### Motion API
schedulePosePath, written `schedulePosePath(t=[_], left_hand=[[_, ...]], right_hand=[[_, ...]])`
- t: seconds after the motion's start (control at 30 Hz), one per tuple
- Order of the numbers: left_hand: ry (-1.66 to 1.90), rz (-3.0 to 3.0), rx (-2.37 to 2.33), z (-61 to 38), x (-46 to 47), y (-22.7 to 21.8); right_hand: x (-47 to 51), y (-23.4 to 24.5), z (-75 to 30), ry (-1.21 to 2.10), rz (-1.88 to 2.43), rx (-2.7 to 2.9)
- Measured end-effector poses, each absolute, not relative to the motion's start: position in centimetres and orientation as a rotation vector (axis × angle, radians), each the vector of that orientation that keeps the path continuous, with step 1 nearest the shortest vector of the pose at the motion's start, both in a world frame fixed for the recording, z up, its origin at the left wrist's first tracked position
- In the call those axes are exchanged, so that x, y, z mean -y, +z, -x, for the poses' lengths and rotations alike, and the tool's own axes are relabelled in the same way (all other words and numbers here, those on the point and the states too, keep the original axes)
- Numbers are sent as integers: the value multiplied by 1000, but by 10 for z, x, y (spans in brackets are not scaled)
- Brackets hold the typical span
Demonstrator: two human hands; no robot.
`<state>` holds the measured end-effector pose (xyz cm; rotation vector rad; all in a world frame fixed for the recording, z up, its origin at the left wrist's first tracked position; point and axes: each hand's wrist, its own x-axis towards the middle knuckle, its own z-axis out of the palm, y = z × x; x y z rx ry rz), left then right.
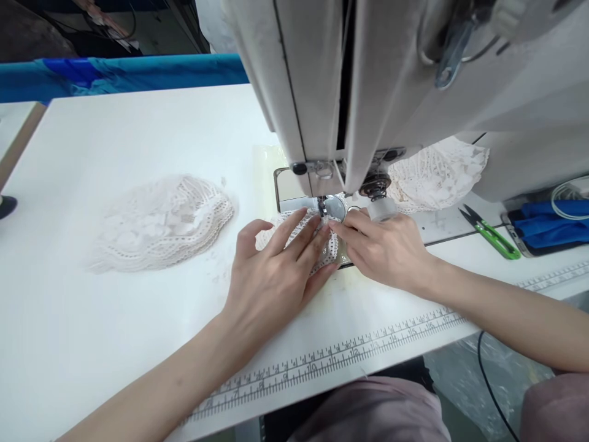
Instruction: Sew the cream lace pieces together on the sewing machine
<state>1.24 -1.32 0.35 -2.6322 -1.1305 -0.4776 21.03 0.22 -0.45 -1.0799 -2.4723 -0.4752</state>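
A white lace piece lies under the presser foot of a sewing machine. My left hand rests on it, palm down with fingers stretched out and apart, the tips close to the foot. Just right of the needle area, my right hand has its fingers closed and pinches the edge of the lace. Its fingertips are partly hidden by the work. A stack of white lace pieces lies to the left, and more white lace sits behind my right hand, under the machine arm.
Green-handled thread snips lie at the right beside a dark tray holding blue cloth. A printed ruler strip runs along the front of the white table. Blue fabric borders its far edge.
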Motion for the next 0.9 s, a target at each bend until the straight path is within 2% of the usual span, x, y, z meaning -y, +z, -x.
schedulePosePath(t=[0.9], left_hand=[[-479, 2649, 1199, -12, 9, 3]], right_hand=[[-4, -5, -209, -442, 1196, 2542]])
